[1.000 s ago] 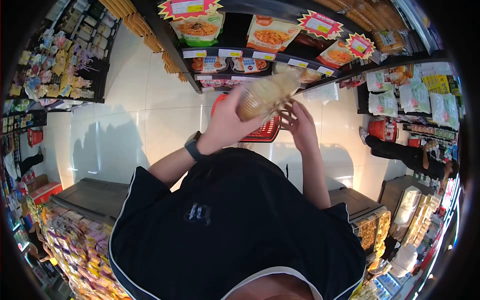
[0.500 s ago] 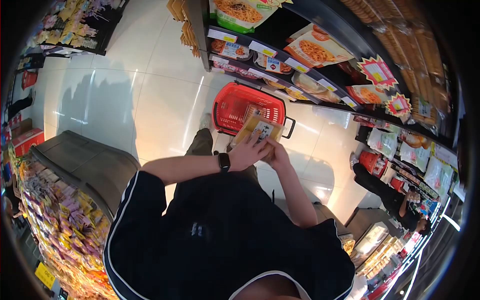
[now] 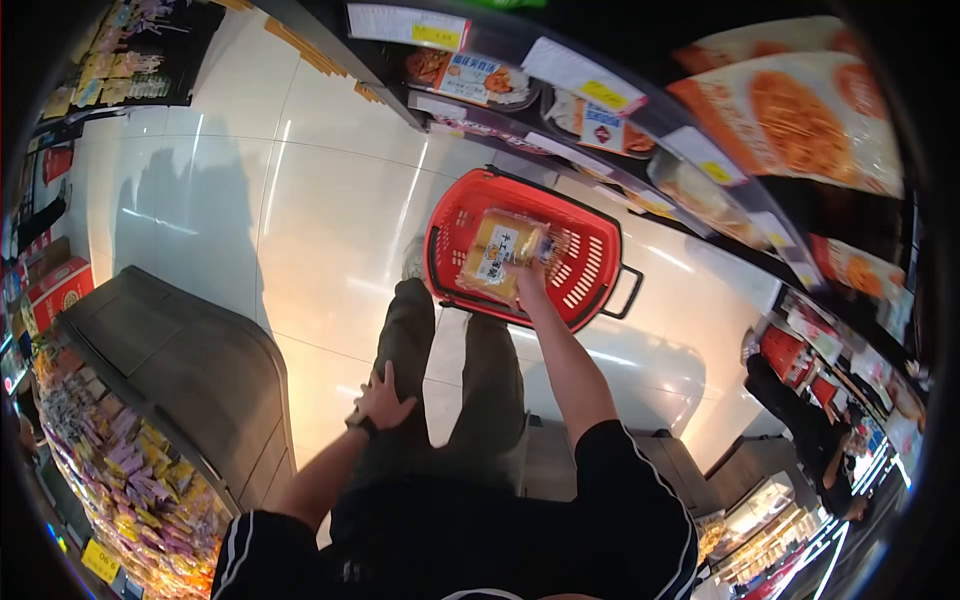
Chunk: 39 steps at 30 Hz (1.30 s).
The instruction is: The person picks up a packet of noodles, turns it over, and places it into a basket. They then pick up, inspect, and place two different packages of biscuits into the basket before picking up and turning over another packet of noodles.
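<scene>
1. Right hand [image 3: 527, 278]: fingers closed on the lower end of a yellow packet [image 3: 495, 255], arm stretched down.
2. Packet sits within the rim of the red basket [image 3: 592, 268] on the floor [image 3: 300, 200]. Cannot tell whether it touches the basket bottom.
3. Left hand [image 3: 385, 402]: spread flat on the thigh, holding nothing.
4. Shelf [image 3: 600, 95] of noodle packs is just above the basket.
5. Judgement: packet is brought to the basket, so carrying is done. Left to do: release, withdraw the hand. Basket otherwise looks bare.

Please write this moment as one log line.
right hand holds yellow packet over red basket | left hand on own thigh | basket on floor
</scene>
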Motion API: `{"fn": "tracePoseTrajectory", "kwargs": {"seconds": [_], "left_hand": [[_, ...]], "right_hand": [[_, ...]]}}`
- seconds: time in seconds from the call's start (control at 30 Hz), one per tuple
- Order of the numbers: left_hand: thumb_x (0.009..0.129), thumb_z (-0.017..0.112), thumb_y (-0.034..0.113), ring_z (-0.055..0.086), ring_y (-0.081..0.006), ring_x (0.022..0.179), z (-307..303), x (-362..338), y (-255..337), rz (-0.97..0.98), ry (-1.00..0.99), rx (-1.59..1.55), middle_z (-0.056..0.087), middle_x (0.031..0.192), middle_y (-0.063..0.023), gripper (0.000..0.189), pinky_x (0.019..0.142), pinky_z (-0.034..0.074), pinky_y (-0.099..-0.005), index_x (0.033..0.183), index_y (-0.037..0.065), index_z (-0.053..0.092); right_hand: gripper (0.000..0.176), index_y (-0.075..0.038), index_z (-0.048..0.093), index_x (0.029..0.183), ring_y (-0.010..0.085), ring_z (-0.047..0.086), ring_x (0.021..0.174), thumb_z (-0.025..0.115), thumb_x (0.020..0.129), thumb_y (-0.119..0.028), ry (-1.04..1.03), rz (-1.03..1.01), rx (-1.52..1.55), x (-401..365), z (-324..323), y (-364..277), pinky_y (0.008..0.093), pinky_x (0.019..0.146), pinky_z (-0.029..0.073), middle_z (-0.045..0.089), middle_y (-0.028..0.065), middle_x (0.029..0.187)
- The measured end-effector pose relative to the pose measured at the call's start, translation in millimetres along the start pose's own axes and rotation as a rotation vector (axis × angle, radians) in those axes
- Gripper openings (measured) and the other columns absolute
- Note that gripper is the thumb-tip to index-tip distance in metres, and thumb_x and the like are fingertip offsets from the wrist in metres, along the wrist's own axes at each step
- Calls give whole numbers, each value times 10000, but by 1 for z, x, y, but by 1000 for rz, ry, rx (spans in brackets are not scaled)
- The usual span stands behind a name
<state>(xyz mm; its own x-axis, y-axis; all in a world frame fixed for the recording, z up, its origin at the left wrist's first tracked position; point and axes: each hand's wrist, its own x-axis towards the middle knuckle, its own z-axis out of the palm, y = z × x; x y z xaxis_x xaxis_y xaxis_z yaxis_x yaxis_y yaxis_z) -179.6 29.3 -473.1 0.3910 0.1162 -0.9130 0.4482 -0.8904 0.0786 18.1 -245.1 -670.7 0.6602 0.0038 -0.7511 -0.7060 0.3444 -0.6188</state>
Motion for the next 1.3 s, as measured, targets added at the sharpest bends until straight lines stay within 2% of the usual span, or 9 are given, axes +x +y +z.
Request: {"fn": "tracePoseTrajectory", "kwargs": {"seconds": [0.43, 0.57, 0.77, 1.07, 1.13, 1.17, 1.23, 1.27, 1.3], "left_hand": [[704, 718, 417, 433, -461, 1186, 24, 50, 10, -74, 107, -144, 352, 1350, -304, 1019, 923, 437, -538, 1461, 32, 155], [711, 699, 458, 428, -483, 1189, 29, 52, 4, -50, 118, -143, 336, 1358, -326, 1016, 897, 456, -549, 1465, 47, 156], [701, 715, 443, 435, -456, 1194, 28, 54, 6, -49, 133, -142, 356, 1348, -286, 1007, 913, 446, -538, 1450, 24, 188], [731, 681, 440, 507, -443, 1104, 22, 43, 31, -24, 173, -35, 401, 1298, -285, 952, 865, 467, -544, 1442, 17, 208], [752, 654, 447, 528, -444, 1071, 20, 37, 39, -15, 171, -4, 415, 1277, -291, 929, 854, 473, -542, 1447, 25, 205], [764, 638, 451, 536, -444, 1057, 19, 35, 40, -10, 158, 13, 421, 1267, -293, 917, 852, 475, -539, 1451, 29, 201], [795, 594, 451, 539, -444, 1070, 17, 36, 41, 10, 152, 36, 431, 1265, -297, 869, 866, 471, -537, 1455, 40, 206], [814, 566, 447, 533, -443, 1097, 20, 35, 40, 23, 151, 36, 435, 1273, -298, 834, 883, 465, -538, 1455, 46, 215], [833, 538, 443, 527, -443, 1124, 20, 33, 41, 31, 145, 34, 438, 1281, -299, 799, 900, 458, -539, 1455, 52, 223]], "right_hand": [[364, -31, 536, 1204, 190, 585, 920, 610, 849, -1, -108, 130, 87, 203, -56, 178, 344, 803, 471, 630, 73, 1042], [383, -53, 502, 1257, 267, 608, 1010, 575, 883, -15, -99, 175, 13, 240, -68, 195, 421, 884, 490, 619, 111, 1126], [352, -36, 544, 1229, 252, 630, 934, 573, 878, -35, 13, -34, -182, 265, -75, 217, 384, 790, 515, 647, 101, 1056], [311, -1, 649, 972, 388, 645, 894, 629, 781, -245, 415, -77, -942, 190, -42, 170, 461, 789, 499, 662, 243, 955], [313, -58, 640, 1048, 423, 561, 1085, 597, 778, -212, 300, -213, -1350, 178, -56, 205, 473, 930, 454, 602, 244, 1149], [310, -84, 628, 1081, 430, 512, 1150, 580, 790, -183, 177, -147, -1146, 119, -28, 152, 479, 1025, 376, 555, 247, 1224], [236, -92, 673, 1013, 376, 555, 1125, 565, 820, -177, -44, -33, -1023, 35, -8, 90, 469, 1002, 395, 623, 215, 1132], [191, -48, 655, 924, 340, 657, 883, 540, 825, -164, 20, -282, -999, 2, -5, 89, 437, 768, 515, 664, 197, 888], [186, -46, 656, 917, 337, 658, 871, 540, 828, -161, -14, -308, -993, -33, -3, 71, 420, 758, 519, 671, 179, 863]]}}
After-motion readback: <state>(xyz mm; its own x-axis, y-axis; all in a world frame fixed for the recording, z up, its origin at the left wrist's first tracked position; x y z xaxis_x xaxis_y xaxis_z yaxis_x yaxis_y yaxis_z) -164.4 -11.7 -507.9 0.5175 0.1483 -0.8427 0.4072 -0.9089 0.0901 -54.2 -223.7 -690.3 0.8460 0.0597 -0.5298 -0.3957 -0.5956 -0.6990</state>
